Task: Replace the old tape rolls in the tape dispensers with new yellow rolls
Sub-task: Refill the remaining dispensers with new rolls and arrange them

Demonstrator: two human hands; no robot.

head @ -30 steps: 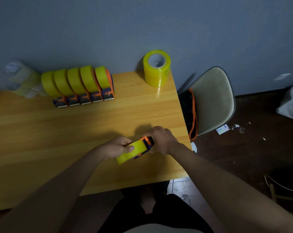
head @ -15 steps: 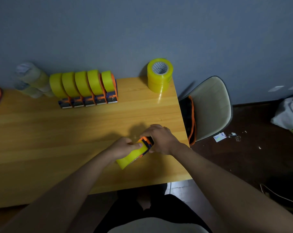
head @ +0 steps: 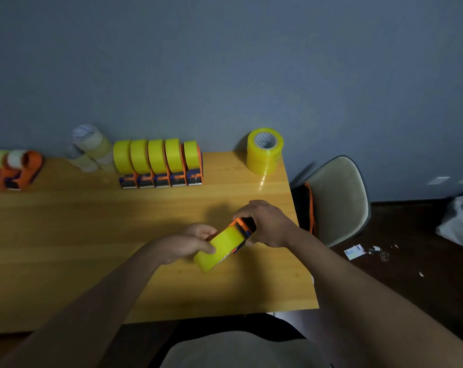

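Note:
An orange and blue tape dispenser [head: 245, 227] loaded with a yellow roll [head: 219, 248] is held just above the wooden table [head: 65, 235], near its right front part. My left hand [head: 190, 241] grips the yellow roll from the left. My right hand [head: 264, 221] grips the dispenser's orange end from the right. Several dispensers with yellow rolls [head: 160, 162] stand in a row at the back by the wall. A stack of new yellow rolls [head: 264, 151] stands at the back right corner.
Pale used rolls [head: 91, 147] lie at the back left. More orange dispensers with old rolls [head: 12, 168] sit at the far left edge. A beige chair [head: 336, 197] stands right of the table, over a dark floor with scraps.
The view has tilted up, so everything sits lower in frame and the far-left dispensers have come into sight. Both hands keep their hold on the dispenser and roll in about the same spot.

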